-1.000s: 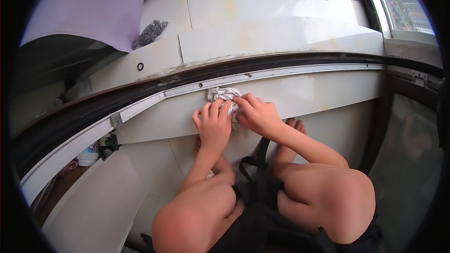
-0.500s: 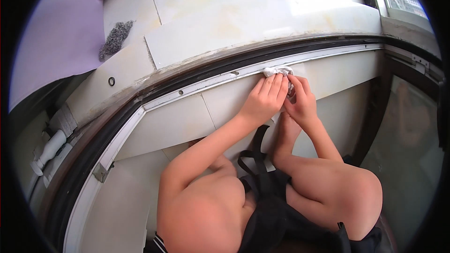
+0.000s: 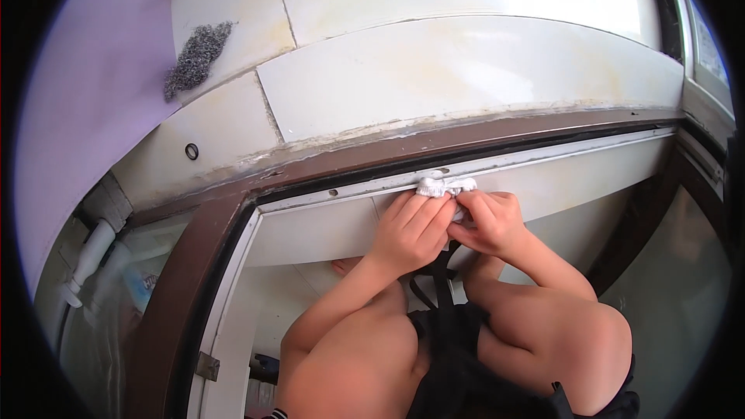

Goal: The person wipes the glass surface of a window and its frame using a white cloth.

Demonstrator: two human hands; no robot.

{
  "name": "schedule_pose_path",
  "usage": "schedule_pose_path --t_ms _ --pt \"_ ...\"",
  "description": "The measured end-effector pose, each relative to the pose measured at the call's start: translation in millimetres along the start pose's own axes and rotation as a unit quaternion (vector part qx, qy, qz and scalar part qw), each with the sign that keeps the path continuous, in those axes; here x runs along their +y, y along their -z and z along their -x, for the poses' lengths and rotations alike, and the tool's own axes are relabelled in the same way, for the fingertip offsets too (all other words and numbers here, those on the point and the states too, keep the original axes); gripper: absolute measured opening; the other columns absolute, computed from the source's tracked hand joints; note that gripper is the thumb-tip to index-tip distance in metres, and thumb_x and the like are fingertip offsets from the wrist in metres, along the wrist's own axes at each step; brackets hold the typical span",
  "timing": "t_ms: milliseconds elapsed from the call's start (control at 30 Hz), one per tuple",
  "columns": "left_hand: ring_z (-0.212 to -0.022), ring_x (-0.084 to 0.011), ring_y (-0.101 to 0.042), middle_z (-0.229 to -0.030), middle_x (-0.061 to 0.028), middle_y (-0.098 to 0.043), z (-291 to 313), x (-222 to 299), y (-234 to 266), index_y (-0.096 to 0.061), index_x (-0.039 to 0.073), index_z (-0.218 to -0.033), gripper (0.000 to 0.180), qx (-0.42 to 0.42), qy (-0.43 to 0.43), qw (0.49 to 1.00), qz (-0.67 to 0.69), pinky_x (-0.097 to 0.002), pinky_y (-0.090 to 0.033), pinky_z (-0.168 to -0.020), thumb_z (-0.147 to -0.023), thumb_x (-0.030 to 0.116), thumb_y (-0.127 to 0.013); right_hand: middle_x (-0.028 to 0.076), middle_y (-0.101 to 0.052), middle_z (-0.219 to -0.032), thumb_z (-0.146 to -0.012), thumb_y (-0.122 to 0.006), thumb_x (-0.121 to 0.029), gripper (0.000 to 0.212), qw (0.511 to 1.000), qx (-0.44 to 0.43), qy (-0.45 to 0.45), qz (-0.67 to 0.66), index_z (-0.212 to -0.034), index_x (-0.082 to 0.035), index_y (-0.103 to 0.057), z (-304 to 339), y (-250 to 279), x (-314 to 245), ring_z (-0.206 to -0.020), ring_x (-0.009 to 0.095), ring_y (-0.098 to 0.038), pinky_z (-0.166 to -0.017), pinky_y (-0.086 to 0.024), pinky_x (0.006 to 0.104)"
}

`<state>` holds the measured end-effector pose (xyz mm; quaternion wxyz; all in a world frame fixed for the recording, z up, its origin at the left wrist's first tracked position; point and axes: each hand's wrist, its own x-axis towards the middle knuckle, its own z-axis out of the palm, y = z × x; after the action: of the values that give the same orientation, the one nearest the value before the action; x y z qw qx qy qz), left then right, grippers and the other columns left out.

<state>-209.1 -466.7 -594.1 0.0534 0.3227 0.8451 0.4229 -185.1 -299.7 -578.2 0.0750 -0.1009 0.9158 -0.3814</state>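
Observation:
A crumpled white cloth (image 3: 446,186) is pinched in both my hands, pressed against the white metal rail (image 3: 535,161) of a brown frame. My left hand (image 3: 411,229) has its fingers bent over the cloth's left and lower part, back of the hand up. Close beside it, my right hand (image 3: 493,223) grips the cloth's right side between thumb and fingers. Part of the cloth is hidden under the fingers. Just above the cloth is a small hole (image 3: 442,171) in the rail.
Beyond the brown frame (image 3: 357,151) lies a white tiled ledge (image 3: 466,70). On it are a grey wiry scouring pad (image 3: 198,58) and a small black ring (image 3: 192,151). A purple sheet (image 3: 101,70) covers the left side. A white pipe (image 3: 91,256) stands at lower left; dark-framed glass (image 3: 667,264) is at right.
Both hands have slid the cloth left along the rail, up to the small hole. The whole view has shifted, so the rail and hands sit lower in the picture.

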Motion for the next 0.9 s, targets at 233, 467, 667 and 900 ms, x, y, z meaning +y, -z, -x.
schedule_pose_path --t_ms 233,467,667,900 --pt "-0.093 -0.0296 -0.055 -0.103 -0.0113 -0.056 -32 -1 27 -0.059 0.006 -0.099 0.028 0.137 -0.055 0.989 -0.003 -0.0386 -0.05 -0.077 -0.071 0.003 -0.06 0.004 -0.055 -0.082 -0.062 -0.067 -0.019 0.029 0.975 0.14 0.155 0.071 -0.087 -0.007 -0.059 -44 31 -11 -0.065 0.017 -0.05 -0.054 -0.04 0.0284" --pt "-0.119 -0.0321 -0.042 -0.125 -0.0121 -0.048 -75 3 24 -0.055 0.013 -0.114 0.037 0.037 0.03 0.985 -0.163 -0.0482 -0.027 -0.099 -0.076 0.017 -0.057 0.005 -0.06 -0.092 -0.053 -0.065 -0.004 0.028 0.988 0.092 0.106 0.066 -0.077 -0.004 -0.051 -76 55 4 -0.075 0.021 -0.057 -0.067 -0.045 0.0299" --pt "-0.125 -0.0317 -0.034 -0.132 -0.0111 -0.042 -53 -21 29 -0.051 0.014 -0.12 0.046 0.054 0.126 0.956 -0.261 -0.0579 -0.017 -0.101 -0.077 0.031 -0.059 0.007 -0.055 -0.091 -0.061 -0.061 0.004 0.025 0.954 0.275 -0.019 0.118 -0.08 -0.005 -0.048 -101 87 36 -0.077 0.027 -0.052 -0.064 -0.044 0.0339" --pt "-0.122 -0.0247 -0.039 -0.128 -0.0044 -0.045 -47 -27 22 -0.055 0.017 -0.111 0.035 0.076 0.036 0.923 -0.375 -0.0643 -0.021 -0.094 -0.08 0.033 -0.051 0.017 -0.046 -0.095 -0.064 -0.054 -0.001 0.026 0.977 0.038 -0.009 0.209 -0.088 -0.002 -0.045 -120 81 54 -0.084 0.034 -0.047 -0.073 -0.043 0.0392"
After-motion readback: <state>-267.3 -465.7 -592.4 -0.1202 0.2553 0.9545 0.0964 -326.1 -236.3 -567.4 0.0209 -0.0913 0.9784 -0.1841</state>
